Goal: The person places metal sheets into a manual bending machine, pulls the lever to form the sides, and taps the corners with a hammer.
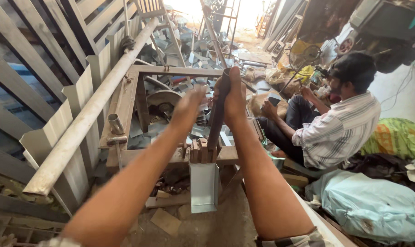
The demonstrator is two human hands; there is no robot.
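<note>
My right hand point(232, 93) grips the top of a dark metal lever handle point(215, 126) that rises from a small press on a rusty metal frame point(168, 71). My left hand point(189, 106) is blurred, fingers apart, hovering just left of the lever and holding nothing that I can see. Below the press a folded grey sheet-metal channel point(204, 186) hangs down from the frame's front bar.
A long steel pipe point(86, 114) slants along the left beside stacked sheet-metal panels point(47, 68). Metal offcuts litter the floor inside the frame. A co-worker in a striped shirt point(340, 130) sits at right, working. Bundled sacks point(372, 206) lie at lower right.
</note>
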